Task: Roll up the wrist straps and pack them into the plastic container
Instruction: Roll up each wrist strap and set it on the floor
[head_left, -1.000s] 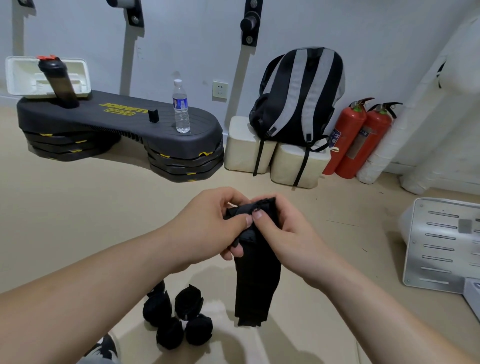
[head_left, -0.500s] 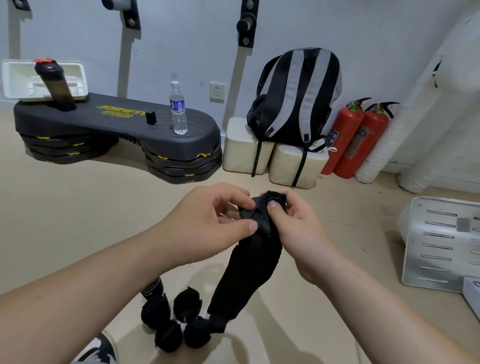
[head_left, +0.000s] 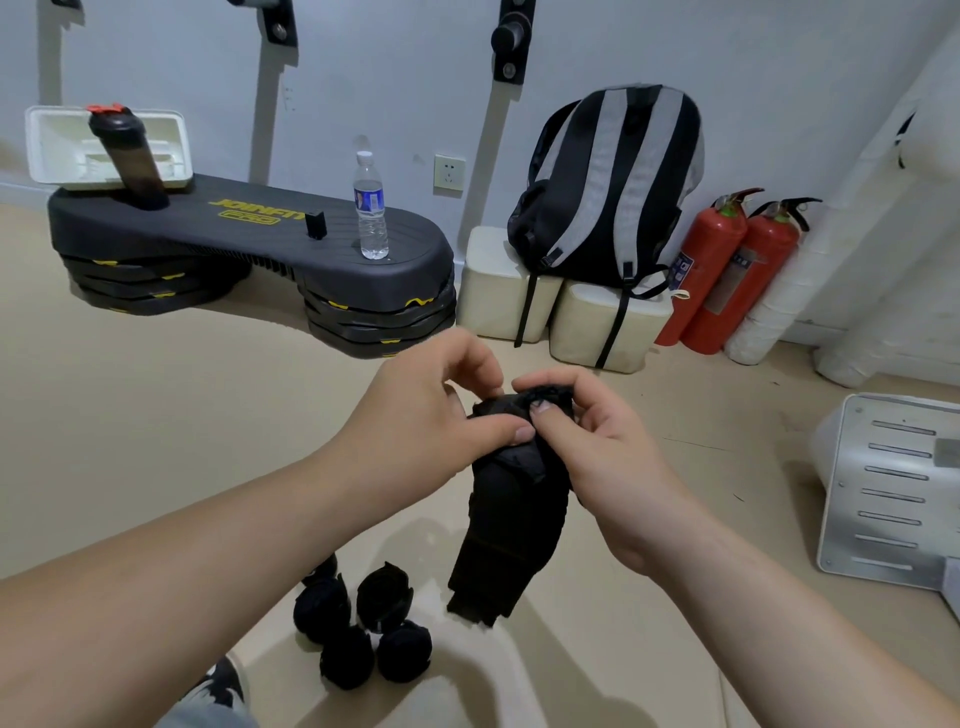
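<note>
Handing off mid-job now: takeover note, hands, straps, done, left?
Left hand and right hand both pinch the rolled top of one black wrist strap; its tail hangs loose.
Several rolled straps lie clustered below the hands.
Done: those rolls.
Left: finish this roll, pack everything. Which thing is the plastic container, I cannot tell.

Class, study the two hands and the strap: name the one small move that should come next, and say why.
Probably roll the top of the strap one turn down. The left hand and right hand both pinch its top end, where only a small roll sits; most of its length hangs loose below. Rolled straps on the floor show the goal.
</note>
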